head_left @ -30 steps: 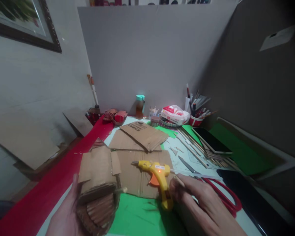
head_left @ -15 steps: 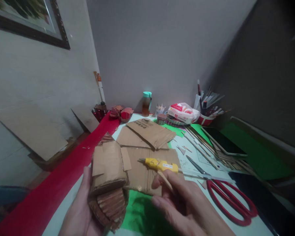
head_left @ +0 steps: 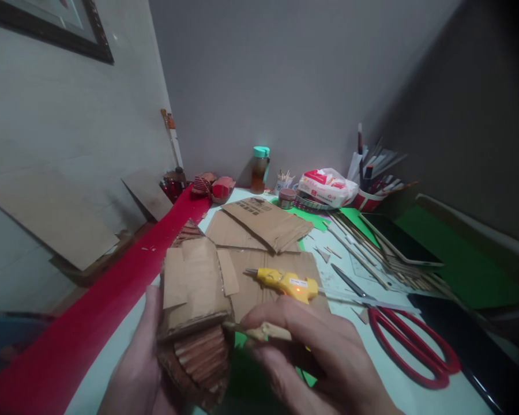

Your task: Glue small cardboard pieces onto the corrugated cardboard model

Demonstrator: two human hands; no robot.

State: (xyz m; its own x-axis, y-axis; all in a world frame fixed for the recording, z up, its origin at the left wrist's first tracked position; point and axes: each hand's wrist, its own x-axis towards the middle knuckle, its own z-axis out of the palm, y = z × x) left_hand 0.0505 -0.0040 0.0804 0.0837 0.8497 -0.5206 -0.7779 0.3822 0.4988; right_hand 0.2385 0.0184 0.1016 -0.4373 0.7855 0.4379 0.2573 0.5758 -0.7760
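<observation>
Risk first. The hot glue gun (head_left: 288, 283) lies on a cardboard sheet (head_left: 259, 288) just beyond my right hand (head_left: 311, 351), its lamp lit orange, so I judge it live; the nozzle points away to the left, toward the upper edge of the cardboard model (head_left: 196, 311). A careless sweep of the right hand forward could knock the gun or meet the hot tip. The model itself looks fragile: loose flaps on top, a ribbed corrugated part below. Too hard a squeeze from the left hand (head_left: 140, 369) could crush the ribs or peel a flap. The thin stick (head_left: 259, 332) is slender and could snap or slip if pressed hard against the model.

Left hand: curled around the model from below and from its left side, thumb up along the left edge; it is grasping the model, clear of the bench (head_left: 415, 392).

Right hand: fingers closed in a pinch on the stick, which lies roughly level, its far end reaching left to touch or nearly touch the model's lower right edge; I cannot tell which.

To the right of the right hand, red-handled scissors (head_left: 410, 346) lie with blades pointing away to the left. Beyond them, loose sticks (head_left: 372, 253).
</observation>
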